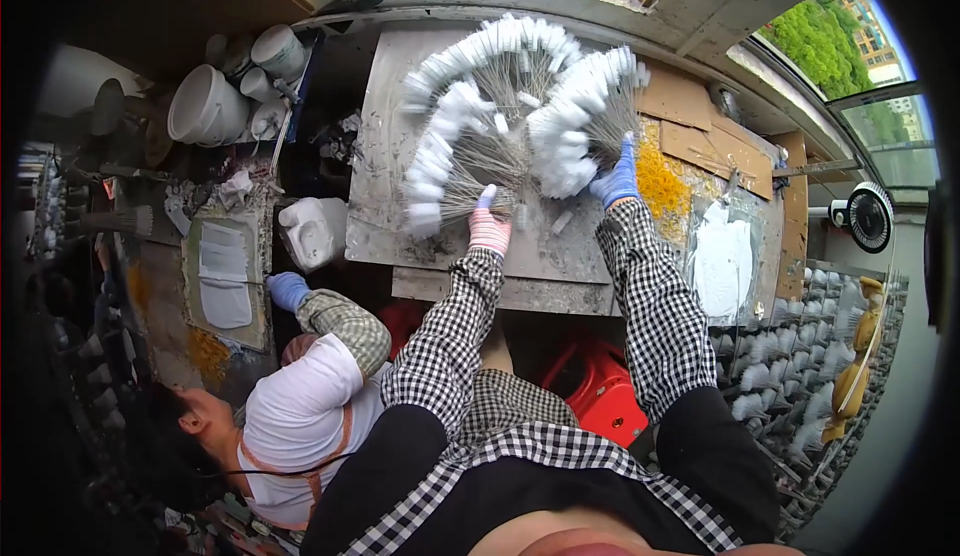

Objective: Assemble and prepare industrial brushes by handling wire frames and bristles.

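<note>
Left hand: the left hand (489,228), in a pink-striped glove with a blue fingertip, is pressing down on the wire stems of the left fan of white-tipped wire sticks (455,151), fingers curled onto the stems where they gather; the grasp itself is partly hidden.
Right hand: the right hand (617,178), in a blue glove, is gripping the gathered stems of the right fan of white-tipped wire sticks (580,121), at about 3 o'clock from the left hand.
Fans: both fans are lying flat on the grey work board (385,156), spreading toward 12 o'clock, their white tips forming arcs that are touching near the middle.
Board: the board is sitting at the centre of the bench, with yellow powder (660,184) just beside the right hand at 3 o'clock.
Sleeves: both forearms are wearing black-and-white check sleeves, entering from 6 o'clock.
Co-worker: another person (300,406) is crouching at 8 o'clock, a blue-gloved hand (288,290) reaching near a white plastic jug (312,231).
Surroundings: white buckets (210,106) are standing at 10 o'clock; racks of white-tipped sticks (800,376) are filling the 4 o'clock side; a red stool (600,391) is showing below the board.
</note>
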{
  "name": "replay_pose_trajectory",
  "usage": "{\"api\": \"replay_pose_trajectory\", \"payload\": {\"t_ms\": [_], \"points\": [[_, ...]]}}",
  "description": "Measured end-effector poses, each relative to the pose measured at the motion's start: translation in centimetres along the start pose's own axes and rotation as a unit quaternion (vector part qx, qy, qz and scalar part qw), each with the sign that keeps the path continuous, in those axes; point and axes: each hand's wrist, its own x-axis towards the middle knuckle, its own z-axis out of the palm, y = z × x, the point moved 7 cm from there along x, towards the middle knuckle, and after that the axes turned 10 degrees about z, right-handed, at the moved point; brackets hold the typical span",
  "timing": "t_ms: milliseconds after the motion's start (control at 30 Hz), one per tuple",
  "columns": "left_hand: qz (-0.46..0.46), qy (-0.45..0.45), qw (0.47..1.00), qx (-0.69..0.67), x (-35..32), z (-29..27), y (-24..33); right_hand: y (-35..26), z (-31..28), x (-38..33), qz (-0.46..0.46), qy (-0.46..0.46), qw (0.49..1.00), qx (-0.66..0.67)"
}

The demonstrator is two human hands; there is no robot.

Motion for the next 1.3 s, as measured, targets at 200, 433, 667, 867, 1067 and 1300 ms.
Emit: {"api": "replay_pose_trajectory", "payload": {"t_ms": [200, 433, 667, 867, 1067, 1300], "points": [[0.002, -0.01, 0.998, -0.055, 3.0, 6.0, -5.0, -7.0, -1.8, 9.5, 0.004, 0.083, 0.992, -0.094], [0.052, 0.087, 0.993, 0.055, -0.7, 1.5, -0.1, 0.3, 2.9, 2.5, 0.091, 0.139, 0.971, -0.173], [0.03, -0.046, 0.946, 0.319, -8.8, -0.3, -4.6, -5.0, -4.9, -9.3, -0.02, 0.045, 0.937, -0.346], [0.019, -0.044, 0.927, 0.371, -11.6, -4.2, -7.7, -4.6, -8.2, -26.6, -0.187, -0.041, 0.825, -0.532], [0.072, -0.123, 0.926, 0.348, -15.9, -8.5, -10.6, -1.8, -17.4, -35.0, -0.125, -0.12, 0.741, -0.649], [0.073, -0.124, 0.845, 0.515, -28.0, -13.8, -18.9, -2.3, -28.8, -38.6, -0.036, -0.072, 0.769, -0.635]]}}
